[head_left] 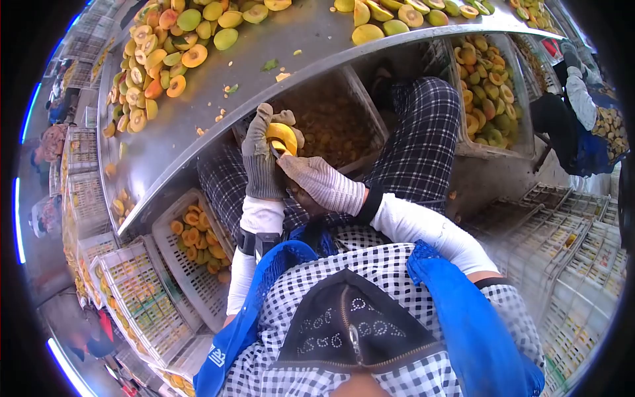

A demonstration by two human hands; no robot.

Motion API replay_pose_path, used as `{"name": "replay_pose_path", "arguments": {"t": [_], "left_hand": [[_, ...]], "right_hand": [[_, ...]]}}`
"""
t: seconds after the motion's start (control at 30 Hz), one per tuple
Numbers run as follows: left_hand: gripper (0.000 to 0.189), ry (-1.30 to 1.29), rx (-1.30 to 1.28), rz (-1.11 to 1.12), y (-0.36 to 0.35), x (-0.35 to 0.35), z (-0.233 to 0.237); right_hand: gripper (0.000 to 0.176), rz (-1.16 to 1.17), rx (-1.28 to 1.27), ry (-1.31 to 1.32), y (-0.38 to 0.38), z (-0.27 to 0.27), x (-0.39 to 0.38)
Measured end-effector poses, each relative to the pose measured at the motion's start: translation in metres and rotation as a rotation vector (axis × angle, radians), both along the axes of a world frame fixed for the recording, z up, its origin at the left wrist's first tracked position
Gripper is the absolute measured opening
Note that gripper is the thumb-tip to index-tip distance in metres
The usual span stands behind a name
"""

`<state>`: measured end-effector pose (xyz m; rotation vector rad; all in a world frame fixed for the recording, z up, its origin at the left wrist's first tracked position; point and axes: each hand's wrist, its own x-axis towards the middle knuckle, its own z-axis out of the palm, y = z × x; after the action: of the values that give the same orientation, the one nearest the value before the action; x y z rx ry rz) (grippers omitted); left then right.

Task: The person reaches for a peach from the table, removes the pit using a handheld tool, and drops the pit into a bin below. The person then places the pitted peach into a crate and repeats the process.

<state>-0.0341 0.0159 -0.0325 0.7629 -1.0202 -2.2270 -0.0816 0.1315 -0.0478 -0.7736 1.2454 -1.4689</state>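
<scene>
My left hand (260, 149), in a grey knitted glove, is closed around a yellow peach half (282, 137). The cut side of the fruit faces my right hand (321, 182), which wears a pale striped glove. Its fingers are pinched together at the lower edge of the fruit, on a small blade-like tool (276, 152); most of the tool is hidden by the glove. Both hands are above my lap, at the near edge of the metal table (264, 83). Below and beyond them stands a crate (370, 109) with brown pits and scraps.
Peach halves (155, 63) are heaped on the table's left, more (397, 16) at the far edge. Crates of peaches stand at the right (486, 92) and lower left (198, 235). Stacked white crates (575, 264) flank me. Another person (582, 99) works at the far right.
</scene>
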Motion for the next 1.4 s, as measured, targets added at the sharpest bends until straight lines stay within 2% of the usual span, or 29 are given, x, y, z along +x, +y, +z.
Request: {"name": "replay_pose_path", "arguments": {"t": [0.1, 0.13, 0.17, 0.23, 0.27, 0.3, 0.37, 0.4, 0.47, 0.5, 0.53, 0.57, 0.6, 0.63, 0.67, 0.7, 0.77, 0.9, 0.97, 1.0, 1.03, 1.07, 1.13, 1.17, 1.23, 1.27, 1.3, 1.37, 1.4], "left_hand": [[0.036, 0.067, 0.13, -0.023, -0.012, -0.003, 0.004], [0.037, 0.012, 0.156, 0.039, -0.006, -0.005, 0.013], [0.037, 0.009, 0.144, 0.051, -0.01, 0.003, 0.019], [0.044, -0.202, -0.185, 0.118, -0.025, 0.031, 0.031], [0.045, -0.48, -0.65, 0.172, -0.042, 0.059, 0.025], [0.046, -0.77, -1.11, 0.223, -0.059, 0.086, 0.029], [0.042, -1.625, -1.378, -0.28, -0.088, 0.133, 0.061], [0.042, -1.643, -1.367, -0.263, -0.104, 0.144, 0.065], [0.04, -1.44, -1.404, 0.048, -0.139, 0.154, 0.067], [0.039, -1.529, -1.372, 0.116, -0.165, 0.148, 0.064], [0.038, -1.5, -1.54, 0.147, -0.202, 0.141, 0.051], [0.038, -1.601, -1.644, 0.133, -0.231, 0.124, 0.044], [0.045, -1.549, -1.613, 0.194, -0.259, 0.102, 0.035], [0.05, -1.602, -1.464, 0.207, -0.276, 0.07, 0.034], [0.054, -1.648, -1.316, 0.209, -0.289, 0.04, 0.033], [0.054, -1.637, -1.317, 0.184, -0.305, 0.018, 0.025], [0.065, -1.658, -1.169, -0.101, -0.327, -0.012, -0.002], [0.066, -1.722, -1.209, -0.247, -0.341, -0.016, -0.019], [0.046, -1.549, -1.305, -0.185, -0.345, -0.001, -0.024], [0.04, -1.043, -0.801, -0.082, -0.304, 0.002, 0.004], [0.039, -0.976, -0.758, -0.036, -0.282, 0.006, 0.02], [0.04, -0.911, -0.713, 0.013, -0.262, 0.014, 0.03], [0.044, -0.688, -1.205, -0.085, -0.212, 0.036, 0.037], [0.046, -0.74, -1.344, -0.145, -0.173, 0.036, 0.05], [0.058, -0.63, -1.784, -0.163, -0.117, 0.041, 0.051], [0.065, -0.592, -1.816, -0.209, -0.086, 0.038, 0.063], [0.07, -0.68, -1.593, -0.356, -0.064, 0.038, 0.066], [0.077, -0.596, -1.536, -0.421, -0.034, 0.042, 0.068], [0.077, -0.593, -1.541, -0.416, -0.024, 0.042, 0.07]], "right_hand": [[0.044, 0.006, -0.033, -0.059, 0.0, 0.01, -0.001], [0.042, 0.139, 0.04, -0.08, 0.0, 0.008, -0.005], [0.042, 0.15, 0.028, -0.083, 0.001, 0.001, -0.002], [0.043, -0.122, -0.168, -0.02, 0.002, -0.015, 0.007], [0.047, -0.118, 0.166, -0.138, 0.003, -0.004, -0.001], [0.042, -0.048, 0.533, -0.384, -0.003, 0.008, -0.015], [0.045, -0.07, 0.535, -0.24, -0.003, -0.013, -0.01], [0.045, -0.048, 0.529, -0.237, -0.005, -0.01, -0.009], [0.046, -0.03, 0.474, -0.296, -0.009, -0.003, -0.011], [0.046, -0.016, 0.469, -0.288, -0.011, -0.003, -0.013], [0.047, -0.037, 0.464, -0.329, -0.012, -0.004, -0.015], [0.047, -0.066, 0.458, -0.368, -0.013, -0.005, -0.018], [0.047, -0.05, 0.456, -0.358, -0.012, -0.005, -0.022], [0.046, -0.049, 0.483, -0.383, -0.015, 0.003, -0.027], [0.046, -0.081, 0.495, -0.419, -0.017, -0.003, -0.025], [0.045, -0.118, 0.511, -0.459, -0.019, -0.009, -0.025], [0.043, -0.113, 0.552, -0.423, -0.016, -0.006, -0.031], [0.031, -0.148, 0.527, -0.413, -0.019, -0.003, -0.035], [0.031, -0.151, 0.579, -0.414, -0.027, -0.014, -0.036], [0.031, -0.151, 0.599, -0.405, -0.028, -0.015, -0.036], [0.031, -0.151, 0.588, -0.395, -0.028, -0.012, -0.036], [0.03, -0.202, 0.444, -0.408, -0.026, -0.006, -0.036], [0.027, -0.227, 0.279, -0.425, -0.021, 0.01, -0.033], [0.027, -0.226, 0.265, -0.418, -0.025, 0.018, -0.034], [0.024, -0.207, 0.234, -0.419, -0.025, 0.03, -0.032], [0.025, -0.194, 0.229, -0.41, -0.026, 0.037, -0.031], [0.025, -0.193, 0.232, -0.404, -0.027, 0.04, -0.027], [0.028, -0.161, 0.258, -0.358, -0.028, 0.044, -0.02], [0.028, -0.156, 0.288, -0.527, -0.027, 0.046, -0.021]]}}
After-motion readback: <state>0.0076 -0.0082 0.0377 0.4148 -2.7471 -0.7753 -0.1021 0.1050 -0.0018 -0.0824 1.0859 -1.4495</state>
